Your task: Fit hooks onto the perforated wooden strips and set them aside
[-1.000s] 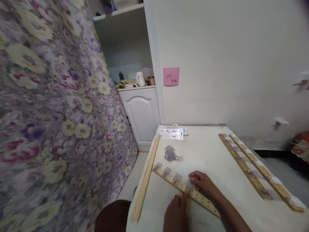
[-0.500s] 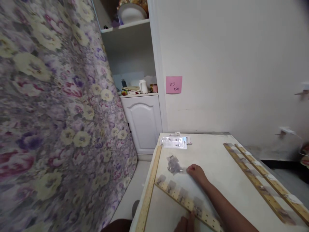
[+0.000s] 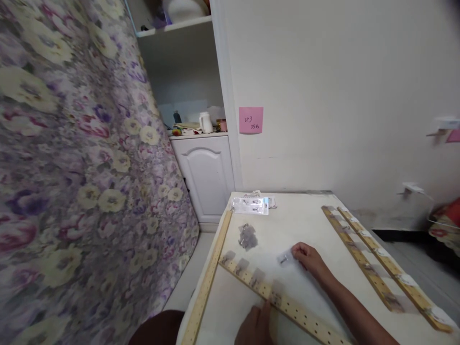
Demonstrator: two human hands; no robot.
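Wooden drilled strip [image 3: 304,316], aslant on the counter [image 3: 298,220], is touched, seemingly for steadiness, by the left hand [image 3: 254,327], grip unclear, while the right hand [image 3: 309,258] pinches a clear packet [image 3: 284,259] edgewise, apparently leaving its contents unobstructed.

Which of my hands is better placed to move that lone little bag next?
Probably your right hand: it pinches the bag at one edge, while your left hand is farther off, at the near edge of a strip.
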